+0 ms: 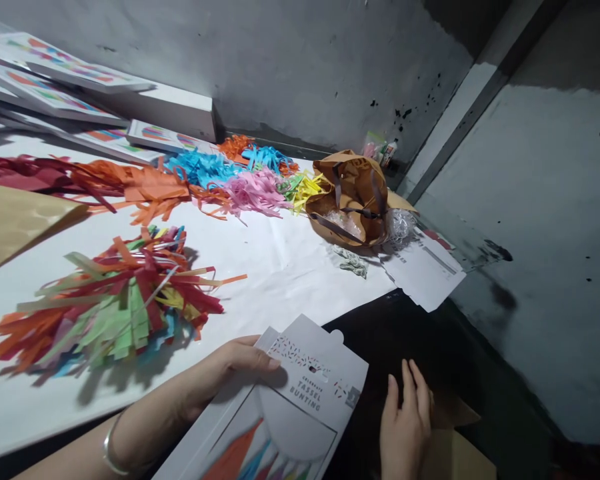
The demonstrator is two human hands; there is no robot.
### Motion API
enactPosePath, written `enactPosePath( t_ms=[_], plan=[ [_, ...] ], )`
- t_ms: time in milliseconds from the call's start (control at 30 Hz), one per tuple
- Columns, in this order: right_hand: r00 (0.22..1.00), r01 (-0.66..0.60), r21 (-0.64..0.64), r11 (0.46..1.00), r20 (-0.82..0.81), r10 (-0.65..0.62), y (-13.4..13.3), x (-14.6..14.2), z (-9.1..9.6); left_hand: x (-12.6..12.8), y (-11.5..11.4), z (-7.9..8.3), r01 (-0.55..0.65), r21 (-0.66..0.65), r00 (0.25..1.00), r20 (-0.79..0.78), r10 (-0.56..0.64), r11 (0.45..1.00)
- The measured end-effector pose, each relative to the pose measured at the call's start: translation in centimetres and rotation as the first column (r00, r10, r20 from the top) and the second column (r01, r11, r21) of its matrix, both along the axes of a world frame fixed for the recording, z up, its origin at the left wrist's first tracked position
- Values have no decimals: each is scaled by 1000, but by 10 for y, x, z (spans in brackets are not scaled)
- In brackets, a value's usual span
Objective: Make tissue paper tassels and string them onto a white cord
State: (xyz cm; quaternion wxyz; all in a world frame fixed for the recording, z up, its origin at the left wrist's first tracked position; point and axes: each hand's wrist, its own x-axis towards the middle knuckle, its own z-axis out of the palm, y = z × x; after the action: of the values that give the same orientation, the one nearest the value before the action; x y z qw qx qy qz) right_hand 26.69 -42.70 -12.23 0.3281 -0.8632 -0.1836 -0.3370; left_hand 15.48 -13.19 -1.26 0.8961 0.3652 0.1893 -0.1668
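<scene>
My left hand (235, 370), with a silver bangle at the wrist, grips a white tassel bunting box (305, 400) by its left edge, thumb on the front. The box's end flap stands out at the top, and coloured tassels are printed on its face. To the right, my right hand (405, 420) has its fingers stretched out, holding nothing visible. It is apart from the white box and in front of a brown cardboard box (455, 450) low down. A bundle of multicoloured paper tassels (125, 307) lies on the white table (265, 267) left of my hands.
Stacked printed boxes (65, 87) stand at the back left. Heaps of orange, blue, pink and yellow tassels (257, 190) line the wall side. A brown bag (325, 230) and papers (425, 273) sit near the right corner; brown paper (20, 223) juts in from the left.
</scene>
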Motion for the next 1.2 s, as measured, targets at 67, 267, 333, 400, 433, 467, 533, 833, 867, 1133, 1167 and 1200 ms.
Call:
enactPosePath(
  t_ms=[67,267,333,400,433,467,533,833,867,1133,1167,1200],
  plan=[
    [972,-183,-23,983,147,184,19,-16,27,3,-5,-2,15,1,1000,26,-15,1000],
    [812,-583,-14,812,-12,583,74,-36,89,4,-12,-16,89,78,992,78,-95,993],
    [770,-627,87,774,-78,633,77,-32,91,1,-11,-16,76,78,993,80,-83,994],
    [727,-651,212,729,-102,679,76,-30,88,-1,-10,-15,74,77,994,80,-81,994],
    [712,-649,272,711,-112,693,75,-29,86,-1,-10,-14,77,82,993,79,-84,994],
    [703,-638,319,701,-130,699,74,-29,84,-1,-10,-14,82,86,993,76,-89,993],
    [723,-602,339,723,-152,673,73,-31,80,1,-12,-17,90,102,994,56,-96,991],
    [939,-295,428,854,-34,342,53,-43,42,5,-17,-14,84,109,994,56,-90,990],
    [963,-156,530,833,-106,247,42,-37,33,4,-15,-10,79,105,995,53,-85,991],
    [865,208,480,852,-496,69,-19,2,-13,-5,0,24,-128,194,982,162,97,973],
    [846,142,494,858,-510,154,-13,-6,-16,-3,2,26,-125,235,977,200,78,964],
    [812,44,521,852,-516,273,-4,-17,-16,0,3,27,-100,281,970,240,31,954]
  ],
)
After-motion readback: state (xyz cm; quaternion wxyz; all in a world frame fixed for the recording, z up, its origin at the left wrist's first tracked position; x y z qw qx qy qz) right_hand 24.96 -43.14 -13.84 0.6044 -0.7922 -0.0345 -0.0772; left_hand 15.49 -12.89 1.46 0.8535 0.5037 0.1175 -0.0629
